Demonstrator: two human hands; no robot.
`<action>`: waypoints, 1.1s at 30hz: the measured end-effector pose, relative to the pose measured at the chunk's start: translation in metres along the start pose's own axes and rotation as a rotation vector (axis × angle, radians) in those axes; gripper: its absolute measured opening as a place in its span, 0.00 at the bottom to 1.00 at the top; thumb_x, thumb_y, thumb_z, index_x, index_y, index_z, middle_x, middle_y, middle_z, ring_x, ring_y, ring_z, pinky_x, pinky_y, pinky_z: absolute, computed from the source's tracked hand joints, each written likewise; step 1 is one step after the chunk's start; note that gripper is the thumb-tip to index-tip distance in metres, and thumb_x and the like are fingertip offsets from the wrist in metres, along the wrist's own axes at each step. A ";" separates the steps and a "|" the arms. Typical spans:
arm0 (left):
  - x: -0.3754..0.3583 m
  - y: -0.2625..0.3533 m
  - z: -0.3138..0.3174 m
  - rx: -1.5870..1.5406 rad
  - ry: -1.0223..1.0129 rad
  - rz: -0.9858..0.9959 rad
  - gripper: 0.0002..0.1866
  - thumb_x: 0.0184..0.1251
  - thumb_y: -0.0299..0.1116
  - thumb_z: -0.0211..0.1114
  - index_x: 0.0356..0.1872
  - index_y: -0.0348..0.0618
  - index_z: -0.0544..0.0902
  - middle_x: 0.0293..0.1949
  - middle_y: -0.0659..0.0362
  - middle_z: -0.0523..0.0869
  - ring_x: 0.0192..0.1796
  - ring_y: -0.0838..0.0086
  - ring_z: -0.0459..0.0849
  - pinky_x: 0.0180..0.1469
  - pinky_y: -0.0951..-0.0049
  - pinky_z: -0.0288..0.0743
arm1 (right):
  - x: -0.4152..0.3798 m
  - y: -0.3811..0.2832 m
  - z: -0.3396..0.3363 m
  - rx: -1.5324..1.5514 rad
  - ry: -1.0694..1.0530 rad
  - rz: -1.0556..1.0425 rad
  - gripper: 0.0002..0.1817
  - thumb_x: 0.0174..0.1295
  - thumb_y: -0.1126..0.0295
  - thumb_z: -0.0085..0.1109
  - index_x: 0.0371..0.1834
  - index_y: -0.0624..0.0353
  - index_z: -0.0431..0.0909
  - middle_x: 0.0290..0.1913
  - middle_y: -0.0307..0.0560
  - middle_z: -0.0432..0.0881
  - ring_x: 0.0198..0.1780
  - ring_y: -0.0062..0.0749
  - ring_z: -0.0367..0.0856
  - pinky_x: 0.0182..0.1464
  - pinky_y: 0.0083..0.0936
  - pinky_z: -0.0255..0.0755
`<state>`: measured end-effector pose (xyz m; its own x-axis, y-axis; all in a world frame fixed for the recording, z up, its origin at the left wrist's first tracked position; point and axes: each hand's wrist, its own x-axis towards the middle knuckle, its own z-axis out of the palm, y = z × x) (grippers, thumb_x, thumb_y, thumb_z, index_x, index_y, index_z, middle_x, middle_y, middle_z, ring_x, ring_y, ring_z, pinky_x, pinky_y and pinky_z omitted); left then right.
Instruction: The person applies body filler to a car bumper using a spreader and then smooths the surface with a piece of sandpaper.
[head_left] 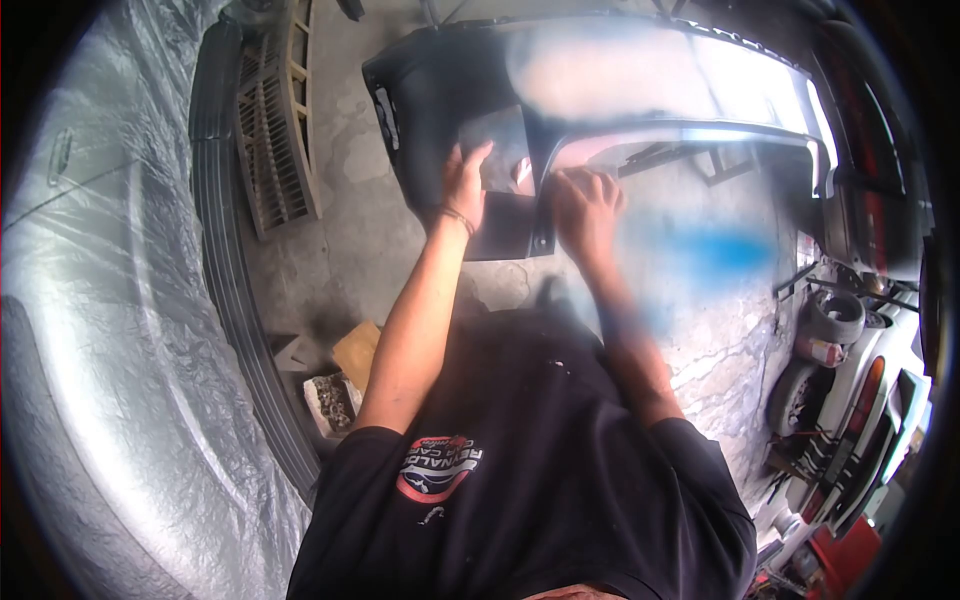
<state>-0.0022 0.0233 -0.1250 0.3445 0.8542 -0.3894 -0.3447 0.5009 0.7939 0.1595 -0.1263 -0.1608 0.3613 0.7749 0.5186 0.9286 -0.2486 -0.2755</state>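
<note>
A large black car bumper (430,110) with a bright glossy sheen stretches across the upper middle of the head view. My left hand (464,188) is at its left part, with the thumb over a greyish rectangular sheet (505,135); the sheet appears gripped at its left edge against the bumper. To the right, my right hand (590,205) is closed, its knuckles up and fingers curled by the inner edge of the bumper's cut-out. What its fingertips hold, if anything, is hidden. Glare and haze blur this area.
Silvery plastic sheeting (100,350) covers a large form at left. Beside it stand a long dark ribbed strip (235,270) and a slatted grille (275,150). A small box (330,402) sits on the floor. Wheels (800,395) and car parts crowd the right side.
</note>
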 end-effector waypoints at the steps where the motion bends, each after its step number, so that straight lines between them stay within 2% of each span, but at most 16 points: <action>1: -0.001 0.000 0.000 -0.009 -0.019 0.008 0.23 0.73 0.38 0.76 0.66 0.47 0.86 0.60 0.59 0.89 0.61 0.68 0.88 0.59 0.65 0.86 | -0.004 0.001 0.000 0.044 -0.001 -0.026 0.14 0.68 0.67 0.70 0.56 0.41 0.92 0.60 0.38 0.87 0.68 0.49 0.77 0.72 0.51 0.64; 4: -0.005 0.005 0.003 -0.026 -0.035 0.005 0.23 0.73 0.38 0.76 0.66 0.48 0.86 0.61 0.59 0.88 0.61 0.68 0.88 0.58 0.63 0.87 | -0.020 0.000 -0.005 0.036 -0.099 -0.010 0.14 0.68 0.68 0.70 0.55 0.43 0.92 0.61 0.40 0.87 0.68 0.49 0.78 0.71 0.51 0.66; 5: -0.006 0.006 0.004 -0.032 -0.031 -0.008 0.23 0.73 0.38 0.76 0.66 0.49 0.86 0.61 0.59 0.88 0.61 0.68 0.88 0.57 0.62 0.87 | -0.027 0.007 0.000 0.071 -0.148 -0.013 0.22 0.68 0.62 0.66 0.65 0.39 0.88 0.63 0.54 0.82 0.70 0.66 0.75 0.73 0.67 0.65; 9: 0.000 0.000 0.000 0.006 0.009 -0.021 0.23 0.73 0.39 0.76 0.66 0.49 0.85 0.60 0.59 0.88 0.61 0.67 0.88 0.55 0.62 0.88 | -0.030 0.024 -0.014 0.152 -0.187 -0.025 0.19 0.69 0.62 0.65 0.63 0.42 0.88 0.63 0.52 0.83 0.69 0.62 0.76 0.72 0.66 0.66; 11: -0.004 0.003 0.003 -0.002 -0.005 0.006 0.23 0.72 0.39 0.76 0.65 0.48 0.85 0.59 0.58 0.88 0.60 0.67 0.89 0.55 0.62 0.89 | -0.009 0.026 -0.022 0.081 -0.130 0.021 0.17 0.64 0.72 0.71 0.56 0.43 0.93 0.62 0.41 0.88 0.69 0.48 0.78 0.70 0.49 0.67; 12: -0.004 0.004 0.004 -0.001 -0.004 0.005 0.23 0.72 0.39 0.76 0.65 0.48 0.85 0.59 0.58 0.88 0.60 0.67 0.89 0.55 0.62 0.89 | 0.004 0.026 -0.033 0.095 -0.099 -0.001 0.20 0.64 0.72 0.71 0.59 0.41 0.94 0.63 0.40 0.87 0.70 0.48 0.78 0.73 0.48 0.66; 15: -0.004 0.004 0.005 0.007 0.014 -0.008 0.22 0.72 0.39 0.76 0.64 0.48 0.86 0.59 0.58 0.88 0.60 0.67 0.89 0.55 0.62 0.89 | 0.018 0.053 -0.010 0.075 0.054 -0.026 0.22 0.62 0.71 0.74 0.60 0.37 0.94 0.63 0.37 0.87 0.72 0.46 0.77 0.76 0.48 0.66; 19: 0.002 0.000 0.001 -0.014 -0.015 0.012 0.22 0.72 0.38 0.76 0.64 0.47 0.86 0.59 0.58 0.88 0.60 0.66 0.88 0.56 0.63 0.88 | 0.040 0.054 -0.010 0.055 0.114 -0.075 0.22 0.61 0.69 0.75 0.60 0.36 0.94 0.61 0.35 0.88 0.71 0.44 0.78 0.75 0.47 0.67; 26: 0.002 -0.002 0.001 -0.040 -0.022 0.014 0.22 0.73 0.37 0.76 0.65 0.46 0.85 0.60 0.58 0.88 0.61 0.66 0.88 0.59 0.62 0.87 | 0.045 0.049 -0.005 0.027 0.117 -0.072 0.21 0.62 0.68 0.75 0.59 0.35 0.94 0.60 0.34 0.88 0.69 0.43 0.80 0.74 0.47 0.67; 33: 0.002 -0.003 0.000 -0.040 -0.028 0.014 0.24 0.73 0.38 0.76 0.66 0.45 0.85 0.61 0.57 0.88 0.63 0.65 0.87 0.60 0.63 0.86 | 0.030 0.042 0.011 -0.002 0.025 0.010 0.20 0.65 0.65 0.73 0.60 0.32 0.93 0.62 0.35 0.87 0.72 0.53 0.76 0.76 0.55 0.65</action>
<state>-0.0009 0.0235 -0.1281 0.3634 0.8573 -0.3645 -0.3845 0.4945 0.7795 0.2077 -0.1070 -0.1662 0.3725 0.7578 0.5357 0.9251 -0.2577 -0.2788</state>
